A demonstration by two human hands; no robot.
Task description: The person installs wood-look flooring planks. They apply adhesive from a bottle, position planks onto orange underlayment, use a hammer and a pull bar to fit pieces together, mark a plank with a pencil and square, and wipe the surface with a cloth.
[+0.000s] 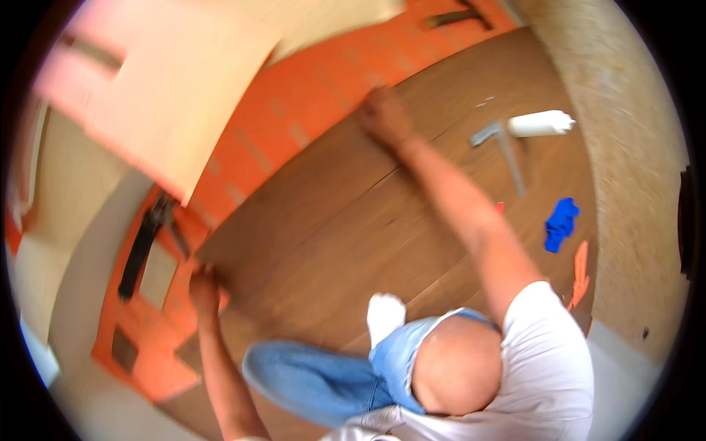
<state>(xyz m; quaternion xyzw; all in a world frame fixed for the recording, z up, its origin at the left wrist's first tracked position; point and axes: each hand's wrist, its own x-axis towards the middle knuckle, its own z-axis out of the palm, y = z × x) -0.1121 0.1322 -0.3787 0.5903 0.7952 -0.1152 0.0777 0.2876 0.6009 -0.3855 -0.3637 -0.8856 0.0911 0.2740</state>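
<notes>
Wide brown wood-look floor planks (323,220) cover the middle of the floor, beside an orange sheet with grey marks (254,143). My right hand (384,117) reaches forward, fingers curled over the outermost plank's far edge, where it borders the orange sheet. Near that plank's left end, my left hand (206,288) is closed at its edge. Both hands are somewhat blurred, so the fingertips do not show well. A small red piece (223,298) lies beside my left hand. Close to that hand rests a black-handled tool (140,253) with a metal head.
Large pale boards (169,88) overhang the far left. A hammer (463,16) lies at the top. On the right are a grey metal square (507,154), a white bottle (540,123), a crumpled blue item (561,224) and an orange strip (579,275), along a tan speckled board (625,184).
</notes>
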